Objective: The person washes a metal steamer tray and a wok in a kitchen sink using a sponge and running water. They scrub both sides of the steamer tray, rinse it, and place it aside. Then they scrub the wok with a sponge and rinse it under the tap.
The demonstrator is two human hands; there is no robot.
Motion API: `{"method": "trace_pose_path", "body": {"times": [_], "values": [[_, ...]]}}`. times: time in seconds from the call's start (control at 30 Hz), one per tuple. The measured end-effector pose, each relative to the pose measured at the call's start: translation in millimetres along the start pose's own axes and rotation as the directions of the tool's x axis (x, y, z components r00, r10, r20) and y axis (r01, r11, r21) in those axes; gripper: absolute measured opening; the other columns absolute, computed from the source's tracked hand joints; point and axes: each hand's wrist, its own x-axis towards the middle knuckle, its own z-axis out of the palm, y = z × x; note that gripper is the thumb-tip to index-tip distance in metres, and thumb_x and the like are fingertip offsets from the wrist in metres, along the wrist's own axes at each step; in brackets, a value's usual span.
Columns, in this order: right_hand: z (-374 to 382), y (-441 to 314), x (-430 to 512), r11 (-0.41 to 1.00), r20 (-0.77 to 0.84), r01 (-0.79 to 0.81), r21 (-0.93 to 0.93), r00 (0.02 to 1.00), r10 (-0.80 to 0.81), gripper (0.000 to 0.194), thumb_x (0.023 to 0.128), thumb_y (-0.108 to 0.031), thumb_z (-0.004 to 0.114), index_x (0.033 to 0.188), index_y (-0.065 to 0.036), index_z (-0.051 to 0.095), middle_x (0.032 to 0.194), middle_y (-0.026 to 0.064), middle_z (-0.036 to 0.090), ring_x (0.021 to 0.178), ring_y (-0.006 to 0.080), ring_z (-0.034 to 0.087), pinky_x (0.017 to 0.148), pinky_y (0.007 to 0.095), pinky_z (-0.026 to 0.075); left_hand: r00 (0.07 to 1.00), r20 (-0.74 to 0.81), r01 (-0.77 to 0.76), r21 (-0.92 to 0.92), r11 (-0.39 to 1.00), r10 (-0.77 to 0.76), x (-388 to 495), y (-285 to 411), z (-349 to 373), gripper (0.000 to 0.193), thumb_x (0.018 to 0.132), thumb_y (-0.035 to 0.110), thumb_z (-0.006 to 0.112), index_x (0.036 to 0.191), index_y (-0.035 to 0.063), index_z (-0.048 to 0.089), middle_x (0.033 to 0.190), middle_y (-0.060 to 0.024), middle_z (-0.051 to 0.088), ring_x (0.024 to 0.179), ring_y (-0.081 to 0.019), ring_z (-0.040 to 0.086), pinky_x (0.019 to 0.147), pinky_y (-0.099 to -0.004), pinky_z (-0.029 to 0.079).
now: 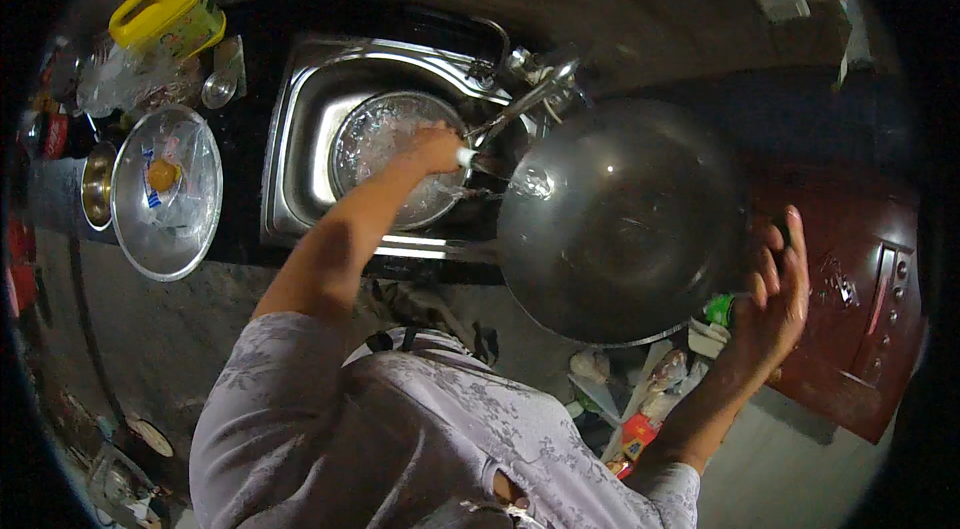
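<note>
A large dark metal wok [626, 229] is held over the counter to the right of the sink. My left hand [439, 146] is closed around its handle [491, 167], which has a white band, above a round metal basin [401, 218]. Clear water splashes in the basin, and a thin stream shows between it and the wok's left rim. My right hand [780, 281] is at the wok's right rim, fingers curled and one finger pointing up. Whether it grips the rim is hard to see in the shadow. The metal faucet [529, 98] slants toward the basin.
The basin stands in a stainless steel sink [300, 146]. Left of it are a large metal bowl [199, 229] holding plastic and a round orange-brown item [163, 174], a smaller bowl [97, 188] and a yellow jug [169, 15]. A dark red cabinet [832, 334] stands right.
</note>
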Motion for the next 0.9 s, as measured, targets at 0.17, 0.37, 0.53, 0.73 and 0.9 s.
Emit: {"method": "trace_pose_path", "body": {"times": [0.17,0.37,0.53,0.73,0.9], "values": [[-90.1,90.7,49.4,0.977,-0.307,-0.212,0.024,0.928,0.209,0.031,0.095,-0.004,0.047,0.123,0.009,0.049,0.096,0.0128,0.062,0.062,0.0092,0.042,0.046,0.0215,0.033,0.952,-0.224,-0.178,0.151,0.972,0.209,-79.9,-62.4,-24.4,0.039,0.071,0.016,0.070,0.109,0.0147,0.061,0.107,-0.0112,0.060,0.103,-0.0309,0.058,0.090,-0.0446,0.047],[-155.2,237.9,59.4,0.907,-0.366,-0.419,0.042,0.839,0.404,0.017,0.097,-0.005,0.046,0.106,0.005,0.057,0.082,0.0092,0.061,0.052,0.0085,0.041,0.042,0.0224,0.031,0.956,-0.235,-0.093,0.327,0.941,0.176,-159.2,-86.9,-95.3,0.040,0.071,0.004,0.067,0.108,0.0140,0.058,0.096,-0.0088,0.060,0.094,-0.0296,0.060,0.078,-0.0420,0.045],[-132.6,319.1,60.2,0.803,-0.273,-0.595,0.034,0.767,0.580,0.011,0.094,-0.011,0.057,0.100,-0.002,0.057,0.070,0.0031,0.054,0.048,0.0080,0.039,0.040,0.0231,0.029,0.991,-0.129,0.034,0.475,0.879,0.032,-213.9,-85.5,-149.9,0.042,0.061,0.017,0.078,0.098,0.0124,0.059,0.091,-0.0066,0.056,0.089,-0.0264,0.059,0.080,-0.0423,0.042],[-83.1,384.4,85.8,0.678,-0.110,-0.731,-0.076,0.682,0.723,0.011,0.094,-0.009,0.052,0.103,-0.013,0.058,0.070,0.0004,0.052,0.048,0.0066,0.036,0.037,0.0204,0.026,0.989,-0.145,0.077,0.626,0.776,0.019,-257.0,-94.2,-207.9,0.029,0.067,0.011,0.069,0.095,0.0116,0.061,0.087,-0.0066,0.060,0.086,-0.0266,0.063,0.073,-0.0413,0.049],[-65.1,380.7,135.6,0.576,0.028,-0.796,-0.184,0.582,0.813,0.013,0.090,-0.003,0.044,0.098,-0.004,0.054,0.071,0.0063,0.055,0.046,0.0089,0.036,0.036,0.0230,0.024,0.964,0.108,0.164,0.474,0.865,-0.242,-276.4,-106.5,-201.9,0.030,0.073,0.014,0.064,0.102,0.0103,0.065,0.087,-0.0140,0.067,0.082,-0.0349,0.066,0.071,-0.0472,0.052]]}}
